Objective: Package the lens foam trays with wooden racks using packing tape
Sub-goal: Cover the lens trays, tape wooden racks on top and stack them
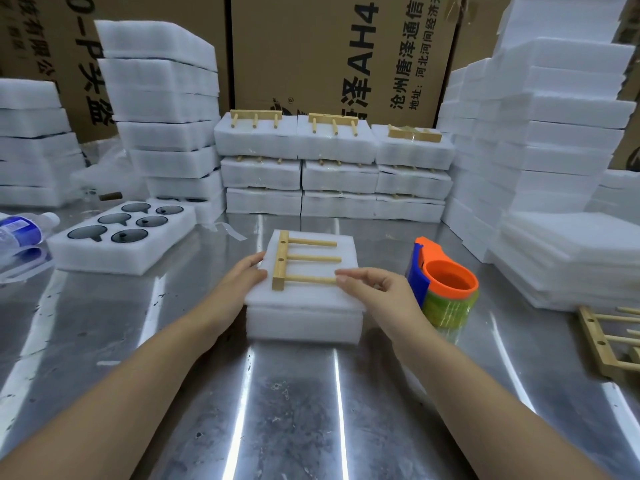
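Spreading across the lower frame, the steel table (294, 410) carries finished foam bundles (332, 174) stacked at upper centre, with racks on top. At centre frame sits the closed foam tray (304, 320), with the orange and blue tape dispenser (446, 282) just beside it on the right. The wooden rack (281, 259) lies flat on the tray, pegs pointing right. The left hand (242, 275) rests straight-fingered on the tray's left edge; the right hand (377, 289) pinches the nearest peg's tip.

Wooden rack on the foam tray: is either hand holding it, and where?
Right hand pinches the wooden rack at the tip of its nearest peg; left hand rests against the left edge of the foam tray.
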